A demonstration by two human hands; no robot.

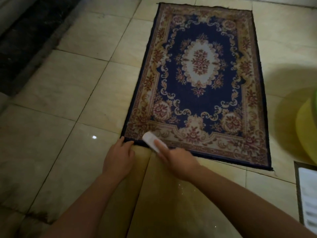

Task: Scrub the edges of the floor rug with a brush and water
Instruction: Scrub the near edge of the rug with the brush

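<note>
The rug point(200, 83) lies flat on the tiled floor point(68, 100), a dark blue field with a pale oval medallion of red flowers at its middle, scrolled cream leaves around it, and a wide beige and red floral border inside a thin dark edge. At the near left corner, the left hand point(118, 157) presses the rug's edge, fingers point(127, 144) together and flat on it. The right hand point(178, 158) holds a white brush point(152, 140) on the near border, fingers clamped along its back. A yellow-green basin point(307, 131) stands right of the rug.
</note>
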